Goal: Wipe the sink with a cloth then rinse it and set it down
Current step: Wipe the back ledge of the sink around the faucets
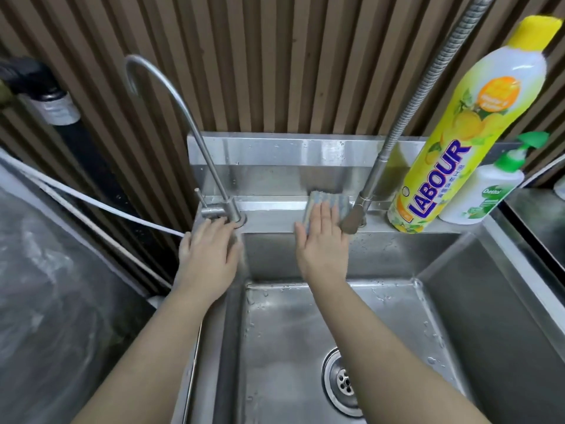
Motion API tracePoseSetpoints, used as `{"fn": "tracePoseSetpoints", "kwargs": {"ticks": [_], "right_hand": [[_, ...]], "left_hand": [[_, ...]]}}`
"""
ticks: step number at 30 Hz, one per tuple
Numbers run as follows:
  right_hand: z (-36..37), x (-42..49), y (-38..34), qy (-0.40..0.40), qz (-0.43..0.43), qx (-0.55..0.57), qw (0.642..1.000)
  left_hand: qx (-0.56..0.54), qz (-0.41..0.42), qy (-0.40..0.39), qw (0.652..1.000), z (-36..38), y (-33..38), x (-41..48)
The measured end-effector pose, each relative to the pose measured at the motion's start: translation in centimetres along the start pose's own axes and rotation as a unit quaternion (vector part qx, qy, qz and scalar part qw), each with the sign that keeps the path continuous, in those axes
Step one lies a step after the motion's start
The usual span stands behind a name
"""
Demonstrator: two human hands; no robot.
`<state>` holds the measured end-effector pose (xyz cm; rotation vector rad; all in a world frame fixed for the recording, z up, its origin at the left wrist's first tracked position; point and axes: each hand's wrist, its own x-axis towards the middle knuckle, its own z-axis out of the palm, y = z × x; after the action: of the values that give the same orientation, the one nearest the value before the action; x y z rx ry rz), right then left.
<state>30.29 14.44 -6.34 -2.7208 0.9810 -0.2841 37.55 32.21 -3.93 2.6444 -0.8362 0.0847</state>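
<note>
my right hand (324,243) pressed flat on the cloth (327,197), left hand (211,249) open on the sink (269,214) rim; cloth seemed soft, light, damp, best pinched at an edge.

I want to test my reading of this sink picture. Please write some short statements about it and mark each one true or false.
1. The right hand presses flat on the cloth. True.
2. The white pump bottle stands to the right of the yellow bottle. True.
3. The cloth lies on the basin floor. False: it lies on the back ledge of the sink.
4. The left hand holds the yellow bottle. False: it rests on the sink's left corner and holds nothing.
</note>
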Motion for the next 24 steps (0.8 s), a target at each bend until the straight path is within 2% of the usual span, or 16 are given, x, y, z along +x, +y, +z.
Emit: {"fn": "tracePoseSetpoints", "kwargs": {"ticks": [2,5,7,8,11,12,13,16,19,21,24], "right_hand": [[-0.3,1.0,-1.8,-0.028,0.005,-0.002,1.000],[0.4,-0.1,-4.4,-0.070,-0.165,-0.016,0.984],[0.1,-0.7,-2.9,-0.077,-0.218,0.002,0.973],[-0.1,-0.5,-1.6,-0.065,-0.202,0.006,0.977],[-0.5,0.4,1.0,-0.043,-0.040,-0.011,0.998],[-0.5,0.7,0.4,-0.041,-0.012,-0.023,0.999],[-0.3,1.0,-1.1,-0.038,-0.021,-0.037,0.998],[0.8,0.1,-6.4,-0.070,-0.177,-0.039,0.981],[0.1,-0.2,-4.5,-0.093,-0.248,-0.018,0.964],[-0.4,0.3,-1.2,-0.073,-0.215,-0.042,0.973],[-0.8,1.5,-0.3,-0.065,-0.069,-0.071,0.993]], "left_hand": [[0.016,-0.016,-0.035,0.999,0.1,-0.7,-0.6],[0.010,-0.012,-0.060,0.998,0.2,-1.0,-1.2],[-0.011,-0.016,-0.060,0.998,0.0,-0.8,-1.2],[-0.014,-0.017,-0.059,0.998,0.0,-0.8,-1.2],[-0.006,-0.016,-0.064,0.998,0.1,-0.9,-1.1],[-0.007,-0.017,-0.065,0.998,0.2,-0.9,-1.0],[-0.007,-0.017,-0.066,0.998,0.3,-0.9,-1.0],[-0.026,-0.019,-0.059,0.998,0.2,-0.9,-0.9],[-0.082,-0.012,-0.054,0.995,-0.5,-1.3,-1.1],[-0.066,0.011,-0.056,0.996,-0.9,-1.7,-1.6],[-0.012,0.024,-0.073,0.997,-0.5,-1.9,-2.3]]}}
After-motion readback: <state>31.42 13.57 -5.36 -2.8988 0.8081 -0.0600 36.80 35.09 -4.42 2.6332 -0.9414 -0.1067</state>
